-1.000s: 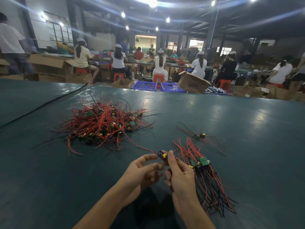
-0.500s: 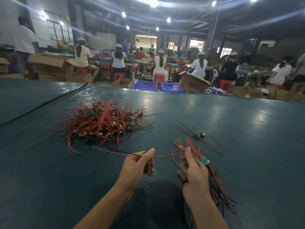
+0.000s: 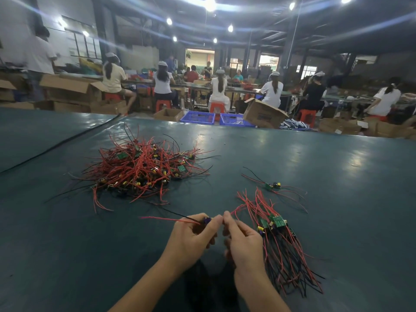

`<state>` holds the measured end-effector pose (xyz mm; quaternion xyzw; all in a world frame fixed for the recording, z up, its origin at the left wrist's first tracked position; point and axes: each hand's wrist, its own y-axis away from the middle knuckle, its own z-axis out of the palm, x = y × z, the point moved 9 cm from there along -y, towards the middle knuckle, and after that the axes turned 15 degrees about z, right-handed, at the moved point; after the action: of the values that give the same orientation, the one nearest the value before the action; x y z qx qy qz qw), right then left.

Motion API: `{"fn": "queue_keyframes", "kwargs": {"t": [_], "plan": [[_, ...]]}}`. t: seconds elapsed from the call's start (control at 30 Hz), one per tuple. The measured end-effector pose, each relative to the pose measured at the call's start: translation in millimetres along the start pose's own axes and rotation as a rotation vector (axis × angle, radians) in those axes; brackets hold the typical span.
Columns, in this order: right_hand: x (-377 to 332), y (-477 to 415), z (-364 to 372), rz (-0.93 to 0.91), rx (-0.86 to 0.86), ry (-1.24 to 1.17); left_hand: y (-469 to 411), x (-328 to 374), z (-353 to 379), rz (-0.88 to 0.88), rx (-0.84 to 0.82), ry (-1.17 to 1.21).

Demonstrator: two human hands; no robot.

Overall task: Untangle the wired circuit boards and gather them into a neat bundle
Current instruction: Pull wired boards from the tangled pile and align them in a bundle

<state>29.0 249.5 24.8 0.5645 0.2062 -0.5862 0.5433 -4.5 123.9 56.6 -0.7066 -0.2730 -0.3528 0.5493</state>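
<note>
Wired circuit board (image 3: 206, 220): gripped in the curled fingers of the left hand (image 3: 193, 237), low over the green table (image 3: 337, 199), with red and black leads (image 3: 166, 218) sticking out to the left. Pinched between thumb and fingertips of the right hand (image 3: 242, 242): a red wire (image 3: 234, 210) arcing off to the right. Lay just right of that hand: sorted bundle (image 3: 276, 239), boards together, wires fanned toward the near edge. Sat well apart, far left: tangled pile (image 3: 141, 170). Rested alone beyond the bundle: single board (image 3: 272, 186).
</note>
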Motion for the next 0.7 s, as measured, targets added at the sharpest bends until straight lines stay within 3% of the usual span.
{"fn": "queue_keyframes", "kwargs": {"t": [0.1, 0.23, 0.33, 0.47, 0.6, 0.7], "plan": [[-7, -8, -21, 0.022, 0.101, -0.096, 1, 11, 3, 0.083, -0.062, -0.103], [-18, -17, -48, 0.013, 0.173, -0.252, -1, 18, -5, 0.100, -0.002, -0.114], [-19, -14, -43, 0.017, 0.131, -0.118, 0, 20, -15, 0.129, 0.073, -0.247], [-12, 2, 1, -0.028, -0.082, 0.227, 4, 34, -14, 0.302, -0.008, -0.721], [-13, 11, 16, -0.130, -0.145, 0.283, 6, 45, 0, 0.485, -0.137, -0.841], [-16, 9, 10, -0.156, -0.092, 0.342, 3, 36, 2, 0.431, -0.245, -0.769]]}}
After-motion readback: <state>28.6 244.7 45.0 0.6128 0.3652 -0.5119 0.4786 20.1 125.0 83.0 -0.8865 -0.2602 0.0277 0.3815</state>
